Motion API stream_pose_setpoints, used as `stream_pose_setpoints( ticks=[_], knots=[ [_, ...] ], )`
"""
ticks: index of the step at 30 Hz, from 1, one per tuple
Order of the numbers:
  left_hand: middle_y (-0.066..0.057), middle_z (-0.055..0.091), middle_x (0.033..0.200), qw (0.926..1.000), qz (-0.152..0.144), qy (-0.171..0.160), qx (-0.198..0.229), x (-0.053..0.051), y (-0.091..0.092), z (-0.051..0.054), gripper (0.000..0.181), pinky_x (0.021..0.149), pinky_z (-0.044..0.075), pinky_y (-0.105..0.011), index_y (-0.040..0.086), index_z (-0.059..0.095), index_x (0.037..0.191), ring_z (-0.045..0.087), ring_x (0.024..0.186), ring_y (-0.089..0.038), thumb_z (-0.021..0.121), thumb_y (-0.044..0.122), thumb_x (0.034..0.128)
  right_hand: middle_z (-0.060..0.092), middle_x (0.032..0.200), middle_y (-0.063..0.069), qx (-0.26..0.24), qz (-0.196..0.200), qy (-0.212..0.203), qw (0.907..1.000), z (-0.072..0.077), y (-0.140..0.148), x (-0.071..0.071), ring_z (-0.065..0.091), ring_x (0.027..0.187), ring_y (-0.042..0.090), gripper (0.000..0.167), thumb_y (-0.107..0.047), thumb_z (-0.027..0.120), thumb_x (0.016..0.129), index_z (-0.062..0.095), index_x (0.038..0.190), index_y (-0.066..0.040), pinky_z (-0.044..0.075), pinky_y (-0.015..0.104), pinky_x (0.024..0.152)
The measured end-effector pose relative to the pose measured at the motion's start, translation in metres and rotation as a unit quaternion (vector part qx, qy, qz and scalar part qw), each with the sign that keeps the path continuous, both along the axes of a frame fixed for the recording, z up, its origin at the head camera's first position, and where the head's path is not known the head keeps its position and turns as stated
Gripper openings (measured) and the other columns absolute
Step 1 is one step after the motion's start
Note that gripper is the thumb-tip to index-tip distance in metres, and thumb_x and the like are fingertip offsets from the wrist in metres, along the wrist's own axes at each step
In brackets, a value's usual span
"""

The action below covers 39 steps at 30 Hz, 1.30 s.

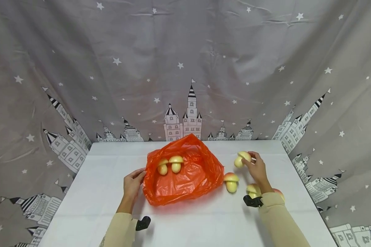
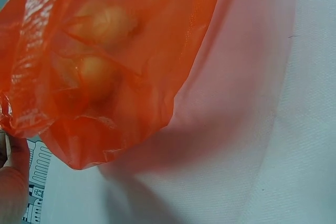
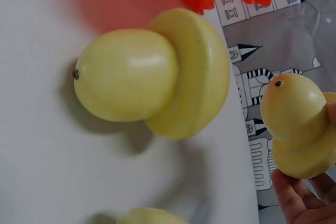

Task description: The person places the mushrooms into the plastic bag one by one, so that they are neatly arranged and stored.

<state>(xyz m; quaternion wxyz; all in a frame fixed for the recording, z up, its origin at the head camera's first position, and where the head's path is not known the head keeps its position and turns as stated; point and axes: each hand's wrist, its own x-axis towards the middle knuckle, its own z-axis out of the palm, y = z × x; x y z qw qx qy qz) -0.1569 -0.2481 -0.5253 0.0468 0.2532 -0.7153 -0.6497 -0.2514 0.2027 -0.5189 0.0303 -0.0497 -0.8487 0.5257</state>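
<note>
An orange-red plastic bag stands with its mouth wide, two yellow mushroom shapes inside. The left hand pinches the bag's left rim; in the left wrist view the bag hangs beside the hand, and the mushrooms show through it. To the right of the bag, the right hand grips a yellow mushroom by its cap, above the table. In the right wrist view the fingers hold this mushroom, its stem turned toward the camera.
One mushroom with a reddish cap stands just right of the bag, large in the right wrist view. Two more, one yellow and one reddish, lie by the right wrist. A grey castle-print curtain hangs behind the white table.
</note>
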Motion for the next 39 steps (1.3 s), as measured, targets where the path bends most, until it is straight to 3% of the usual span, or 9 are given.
stream_pose_setpoints(
  ticks=[8,15,20,27,39],
  knots=[
    [-0.019,0.059,0.123,0.9999,0.005,0.008,0.005,-0.004,0.001,-0.002,0.034,0.074,0.050,-0.009,-0.003,0.061,0.125,0.061,0.082,0.000,0.058,0.017,0.0974,0.048,0.138,0.019,-0.027,0.026,0.013,0.9992,0.012,-0.006,0.004,0.048,0.123,0.035,0.051,-0.016,0.066,0.092,0.047,0.136,0.001,0.045,0.037,0.096],
    [-0.019,0.056,0.128,1.0000,0.004,-0.006,0.004,-0.004,0.002,-0.003,0.034,0.074,0.049,-0.007,0.000,0.060,0.127,0.060,0.095,-0.009,0.056,0.019,0.0985,0.047,0.140,0.020,-0.043,0.060,-0.005,0.9972,0.028,-0.020,0.009,0.046,0.127,0.036,0.053,-0.017,0.066,0.092,0.047,0.138,0.000,0.044,0.043,0.101],
    [-0.018,0.056,0.129,1.0000,0.001,-0.006,0.007,-0.005,0.002,-0.002,0.036,0.076,0.049,-0.008,0.000,0.059,0.127,0.059,0.101,-0.014,0.057,0.020,0.0982,0.051,0.135,0.022,-0.050,0.075,0.013,0.9958,0.034,-0.029,0.012,0.050,0.122,0.036,0.050,-0.014,0.068,0.090,0.050,0.135,0.000,0.046,0.042,0.098],
    [-0.018,0.056,0.129,1.0000,-0.002,-0.008,0.004,-0.006,0.003,-0.001,0.035,0.076,0.049,-0.008,0.000,0.060,0.127,0.059,0.103,-0.016,0.056,0.020,0.0987,0.054,0.130,0.023,-0.010,0.097,0.065,0.9931,0.038,-0.047,0.016,0.050,0.119,0.038,0.050,-0.008,0.069,0.088,0.050,0.132,0.004,0.042,0.048,0.102],
    [-0.018,0.055,0.131,0.9998,-0.001,-0.017,0.006,-0.006,0.005,-0.001,0.037,0.081,0.049,-0.011,0.000,0.059,0.129,0.057,0.111,-0.023,0.056,0.021,0.0986,0.055,0.131,0.020,-0.029,0.150,0.084,0.9847,0.040,-0.072,0.015,0.052,0.120,0.036,0.049,-0.009,0.070,0.087,0.052,0.132,0.002,0.042,0.048,0.103]
  ],
)
